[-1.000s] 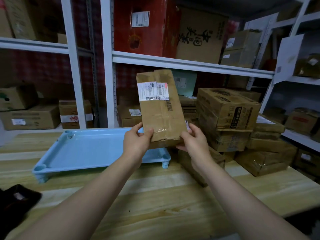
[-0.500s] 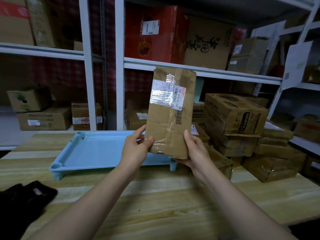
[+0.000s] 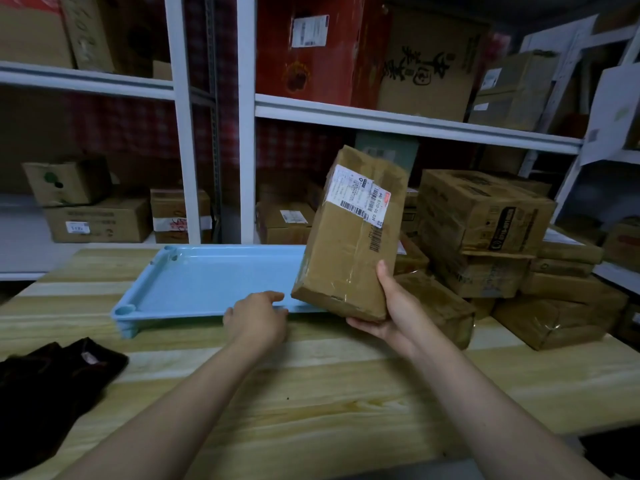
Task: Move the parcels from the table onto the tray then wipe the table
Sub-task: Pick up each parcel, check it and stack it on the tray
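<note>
Holding: brown taped cardboard parcel with a white shipping label (image 3: 349, 244), gripped at its lower right corner by the right hand (image 3: 388, 313), thumb lying up the front face.
Parcel place: in the air, tilted with its top leaning right, above the right end of the light blue plastic tray (image 3: 207, 285), clear of the pale wooden table (image 3: 311, 410).
Left hand (image 3: 256, 318): holding nothing, fingers loosely curled, index stretched toward the parcel's lower left corner, over the tray's near rim; touching the rim or not, cannot tell.
Hidden: right hand's fingers, behind the parcel; tray's right end, behind the parcel; label print, too small to read.
Cut off: crumpled black cloth (image 3: 52, 382) at the table's left, partly out of frame.
On the table at right: stack of brown cardboard parcels (image 3: 485, 230), one just behind the right wrist.
Since half a second ago: left hand off the parcel and down by the tray's rim; parcel, then upright between two hands, now leaning in one.
</note>
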`<action>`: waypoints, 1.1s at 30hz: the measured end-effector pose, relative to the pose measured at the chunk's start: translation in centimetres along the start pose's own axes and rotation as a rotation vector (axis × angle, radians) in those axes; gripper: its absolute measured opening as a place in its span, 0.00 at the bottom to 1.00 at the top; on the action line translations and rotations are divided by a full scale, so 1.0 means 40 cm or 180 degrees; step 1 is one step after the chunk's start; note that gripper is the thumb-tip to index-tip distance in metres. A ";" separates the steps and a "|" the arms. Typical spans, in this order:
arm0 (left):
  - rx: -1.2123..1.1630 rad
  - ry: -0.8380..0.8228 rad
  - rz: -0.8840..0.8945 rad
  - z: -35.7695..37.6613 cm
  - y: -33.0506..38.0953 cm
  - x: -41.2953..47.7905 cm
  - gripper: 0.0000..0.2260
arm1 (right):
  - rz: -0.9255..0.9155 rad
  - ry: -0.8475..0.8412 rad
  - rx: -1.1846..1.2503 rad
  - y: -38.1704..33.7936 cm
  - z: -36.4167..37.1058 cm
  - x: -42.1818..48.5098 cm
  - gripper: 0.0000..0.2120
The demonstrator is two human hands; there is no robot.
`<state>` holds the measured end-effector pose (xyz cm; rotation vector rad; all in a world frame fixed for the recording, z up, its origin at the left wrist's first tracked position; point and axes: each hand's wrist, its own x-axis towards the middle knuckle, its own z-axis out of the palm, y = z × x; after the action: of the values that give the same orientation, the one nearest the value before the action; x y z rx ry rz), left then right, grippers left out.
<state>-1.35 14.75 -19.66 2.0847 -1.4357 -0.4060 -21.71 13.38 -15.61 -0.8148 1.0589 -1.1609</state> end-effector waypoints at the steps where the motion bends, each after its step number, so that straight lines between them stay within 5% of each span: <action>1: 0.0251 0.0040 0.0009 0.006 -0.006 0.009 0.15 | 0.0041 -0.0015 0.0016 0.006 0.001 0.006 0.12; 9: 0.0700 0.0411 0.0169 0.011 -0.048 0.069 0.22 | 0.0013 -0.0014 -0.0040 0.022 0.016 0.070 0.12; 22: 0.0664 0.0274 0.0050 -0.016 -0.066 0.149 0.24 | 0.0036 -0.0193 0.0002 0.052 0.124 0.155 0.21; 27: -0.0805 0.0350 -0.0140 -0.057 -0.052 0.164 0.19 | 0.0120 -0.0218 0.0109 0.061 0.121 0.155 0.10; 33: -0.1859 0.0616 0.0057 -0.127 0.060 0.111 0.14 | -0.0049 -0.0247 0.0169 0.065 0.114 0.130 0.19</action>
<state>1.29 11.47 -13.87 1.5887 -1.0607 -0.5263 -16.28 8.85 -17.73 -0.8211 0.9557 -1.1567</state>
